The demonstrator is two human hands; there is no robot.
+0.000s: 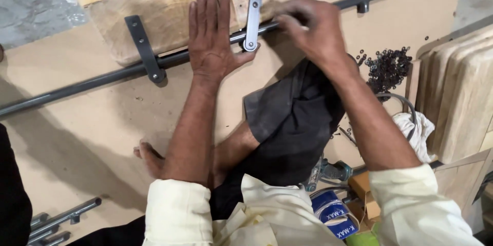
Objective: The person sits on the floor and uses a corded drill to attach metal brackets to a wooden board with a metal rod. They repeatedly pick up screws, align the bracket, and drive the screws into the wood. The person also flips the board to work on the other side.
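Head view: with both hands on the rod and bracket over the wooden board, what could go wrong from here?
1. The left hand lies flat across the grey metal rod, thumb against the flat bracket; if the bracket swings, the thumb could get pinched.
2. The right hand hides what it is gripping at the rod, so a slip there might go unnoticed.
3. The small black washers lie loose in a pile nearby; a shifting rod could scatter them.

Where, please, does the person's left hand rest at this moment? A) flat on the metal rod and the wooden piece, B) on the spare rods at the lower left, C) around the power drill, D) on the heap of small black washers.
A: the left hand lies flat, fingers spread, across the long grey rod and the wooden piece, beside a flat metal bracket.
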